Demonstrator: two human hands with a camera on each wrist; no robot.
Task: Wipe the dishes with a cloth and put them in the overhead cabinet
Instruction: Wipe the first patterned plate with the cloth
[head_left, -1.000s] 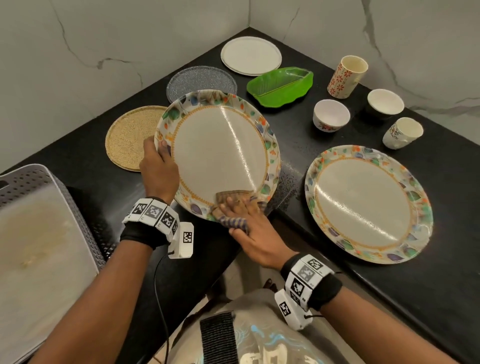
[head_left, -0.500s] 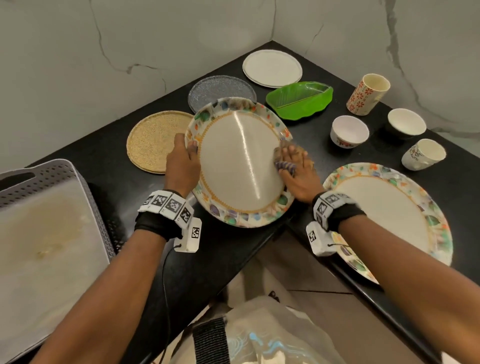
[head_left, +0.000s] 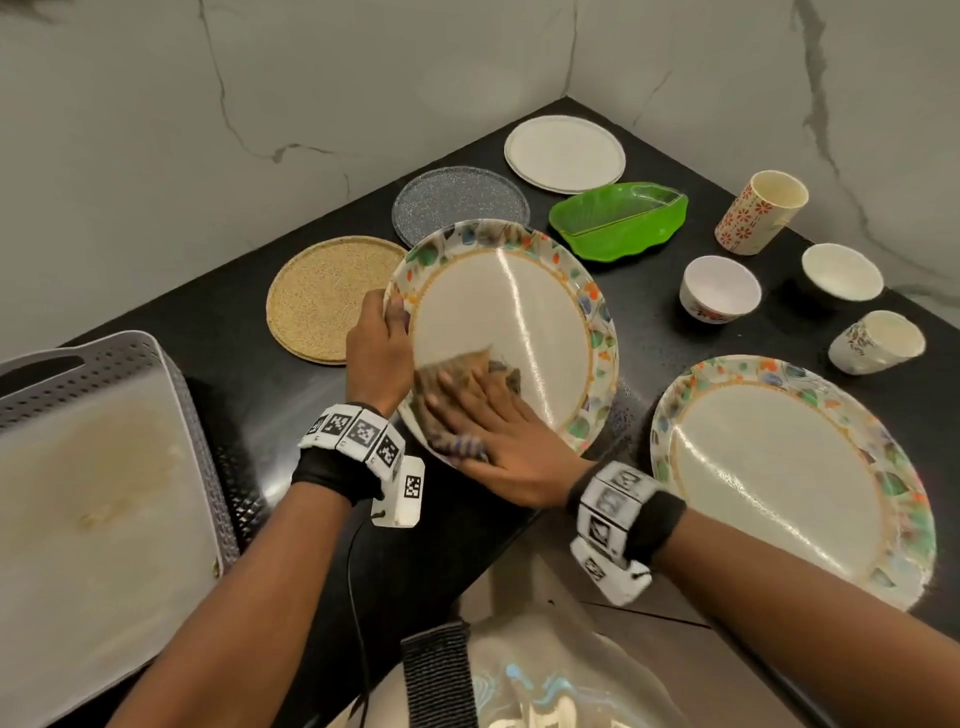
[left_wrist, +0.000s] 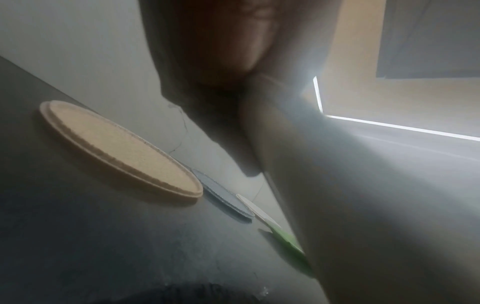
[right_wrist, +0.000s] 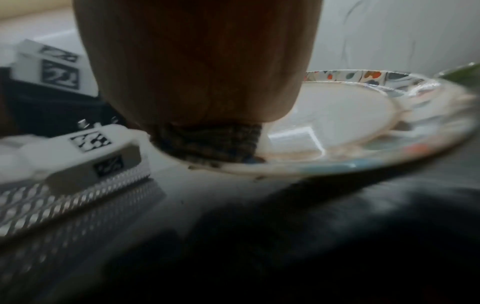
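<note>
Frame centre: your left hand (head_left: 378, 349) grips the floral plate's (head_left: 511, 317) left rim; right hand's (head_left: 501, 441) flat fingers press the soft cloth (head_left: 457, 371) down. Glossy, stiff, likely slippery: hold the rim

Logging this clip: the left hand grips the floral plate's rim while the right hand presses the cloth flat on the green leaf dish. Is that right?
Not quite. The head view shows the right hand pressing the cloth on the floral plate itself, the same plate whose rim the left hand grips. The green leaf dish sits untouched farther back on the counter.
</note>
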